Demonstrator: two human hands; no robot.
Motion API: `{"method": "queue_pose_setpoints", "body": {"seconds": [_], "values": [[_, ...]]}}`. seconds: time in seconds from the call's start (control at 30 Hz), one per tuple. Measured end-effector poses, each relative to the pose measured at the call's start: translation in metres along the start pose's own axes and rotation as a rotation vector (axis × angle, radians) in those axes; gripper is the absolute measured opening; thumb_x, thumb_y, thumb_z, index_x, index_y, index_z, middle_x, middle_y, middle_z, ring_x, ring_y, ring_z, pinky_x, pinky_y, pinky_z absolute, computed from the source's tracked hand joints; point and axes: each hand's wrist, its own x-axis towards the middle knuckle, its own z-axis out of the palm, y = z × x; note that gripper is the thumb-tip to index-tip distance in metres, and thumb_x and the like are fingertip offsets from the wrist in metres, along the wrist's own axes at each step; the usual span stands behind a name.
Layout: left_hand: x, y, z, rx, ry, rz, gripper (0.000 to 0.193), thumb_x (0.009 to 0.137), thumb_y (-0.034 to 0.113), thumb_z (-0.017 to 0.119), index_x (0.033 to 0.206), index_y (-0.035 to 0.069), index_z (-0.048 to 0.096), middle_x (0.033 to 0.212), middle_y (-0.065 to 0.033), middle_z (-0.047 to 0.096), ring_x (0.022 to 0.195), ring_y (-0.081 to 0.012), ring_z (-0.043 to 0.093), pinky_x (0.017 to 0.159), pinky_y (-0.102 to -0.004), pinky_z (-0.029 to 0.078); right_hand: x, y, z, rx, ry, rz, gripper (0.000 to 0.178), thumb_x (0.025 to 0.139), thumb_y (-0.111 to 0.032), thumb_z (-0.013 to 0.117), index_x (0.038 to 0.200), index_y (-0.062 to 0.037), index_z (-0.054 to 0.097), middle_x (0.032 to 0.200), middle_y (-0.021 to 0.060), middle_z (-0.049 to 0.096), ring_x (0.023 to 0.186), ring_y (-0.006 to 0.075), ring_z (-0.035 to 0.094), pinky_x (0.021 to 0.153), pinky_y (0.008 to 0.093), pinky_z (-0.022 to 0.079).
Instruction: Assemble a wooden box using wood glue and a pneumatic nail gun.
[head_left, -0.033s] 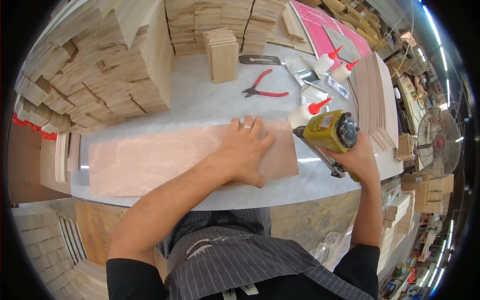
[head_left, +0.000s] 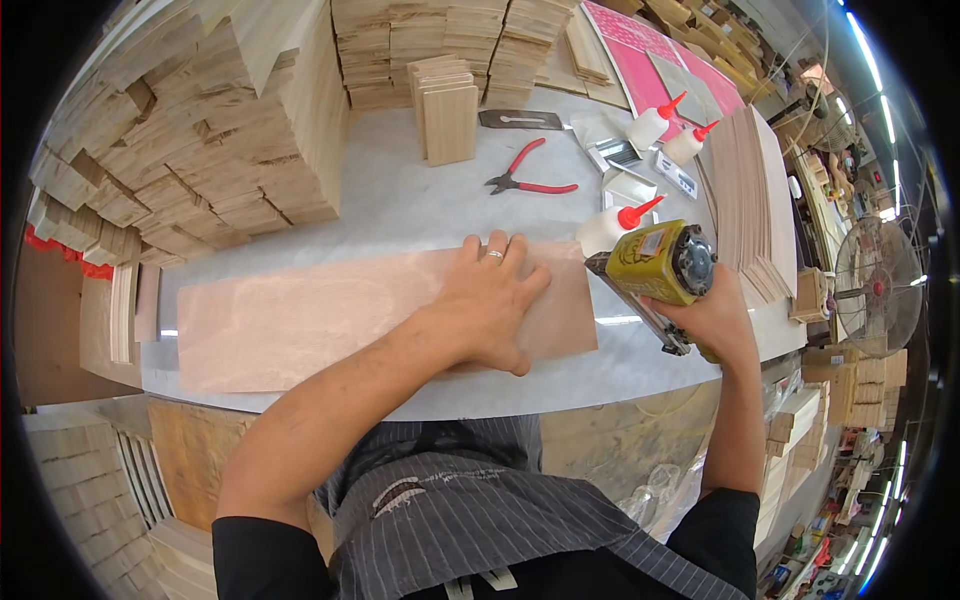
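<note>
A: Nearest us, our left hand [head_left: 490, 305] lies flat, fingers spread, pressing the thin plywood sheet [head_left: 330, 320] onto the white worktop [head_left: 400, 200]; it grips nothing.

B: Our right hand [head_left: 712, 318] is closed around a yellow pneumatic nailer [head_left: 655, 270], nose at the sheet's right end. Whether any fastener is driven we cannot tell.

A: Beyond: glue bottle [head_left: 612, 226], red-handled pliers [head_left: 528, 180], stacked wood blocks [head_left: 200, 150].

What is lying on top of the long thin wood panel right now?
The left hand lies flat on the wood panel; the right hand's yellow nail gun meets its end. The surface beneath the palm is hidden.
</note>
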Motion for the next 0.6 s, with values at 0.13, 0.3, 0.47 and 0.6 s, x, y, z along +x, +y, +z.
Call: {"method": "queue_pose_setpoints", "body": {"seconds": [0.13,0.3,0.47,0.6], "values": [[-0.001,0.001,-0.007,0.014,-0.03,-0.006,0.105,0.059,0.056,0.083,0.143,0.003,0.051,0.145,-0.0315,0.042,0.134,-0.0422,0.039,0.107,-0.0511,0.03,0.006,0.002,0.003,0.02,0.003,-0.062,0.045,0.07,-0.03,0.091,0.098,0.0023,0.076,0.087,0.0154,0.077,0.082,0.0273,0.076,0.075,0.0388,0.059],[0.001,0.0,-0.006,0.007,-0.053,-0.009,0.105,0.059,0.057,0.083,0.143,0.003,0.051,0.146,-0.0315,0.041,0.134,-0.0418,0.038,0.107,-0.0513,0.03,0.008,-0.003,0.002,-0.011,-0.052,0.017,0.048,0.07,-0.018,0.092,0.108,0.0028,0.073,0.1,0.0137,0.077,0.091,0.0224,0.075,0.083,0.0361,0.058],[0.001,0.0,-0.006,0.008,-0.055,-0.006,0.105,0.059,0.057,0.083,0.143,0.004,0.051,0.146,-0.0314,0.041,0.134,-0.0421,0.039,0.108,-0.0527,0.029,0.007,-0.009,0.003,-0.015,-0.046,-0.022,0.046,0.071,-0.024,0.091,0.105,0.002,0.074,0.096,0.0149,0.077,0.089,0.0256,0.076,0.08,0.038,0.059],[0.001,0.0,-0.006,0.012,-0.055,-0.004,0.104,0.06,0.057,0.083,0.144,0.004,0.05,0.146,-0.0318,0.041,0.135,-0.0429,0.038,0.109,-0.0534,0.029,0.006,-0.013,0.003,-0.025,0.005,-0.079,0.045,0.073,-0.029,0.09,0.103,0.0009,0.076,0.092,0.0169,0.077,0.087,0.0314,0.076,0.078,0.04,0.059]]}}
